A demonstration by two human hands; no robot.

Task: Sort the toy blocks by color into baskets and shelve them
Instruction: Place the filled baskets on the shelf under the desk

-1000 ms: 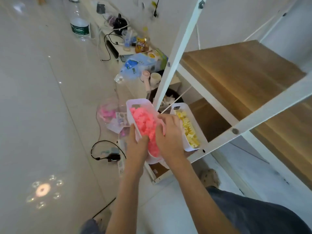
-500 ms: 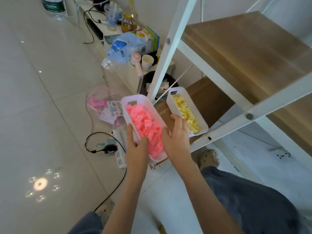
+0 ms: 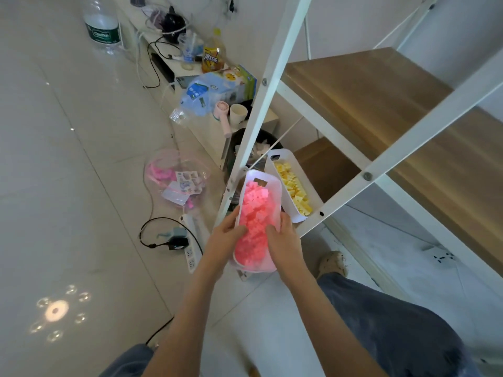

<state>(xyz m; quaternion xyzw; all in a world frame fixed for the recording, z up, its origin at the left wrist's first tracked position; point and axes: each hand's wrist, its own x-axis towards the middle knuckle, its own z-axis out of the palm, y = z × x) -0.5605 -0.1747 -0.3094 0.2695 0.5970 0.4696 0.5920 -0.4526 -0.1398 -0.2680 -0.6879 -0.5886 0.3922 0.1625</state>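
A white basket (image 3: 272, 183) full of pink toy blocks (image 3: 254, 213) is held at the front of the low wooden shelf (image 3: 326, 164). My left hand (image 3: 224, 240) grips its left rim, thumb over the edge onto the blocks. On the right rim my right hand (image 3: 284, 240) grips it the same way. A second white basket (image 3: 283, 159) with yellow blocks (image 3: 295, 190) stands on that shelf just right of the pink one. The pink basket's near end hangs out past the shelf's front.
The white metal rack frame (image 3: 261, 104) crosses in front of the baskets, with a higher wooden shelf (image 3: 381, 104) to the right. On the floor at left lie a clear bag of pink toys (image 3: 177, 180), a power strip (image 3: 190, 240) with cables, and bottles and clutter along the wall.
The pink basket has moved right and deeper between the rack posts, closer to the yellow basket. Both hands keep their hold on its rims.
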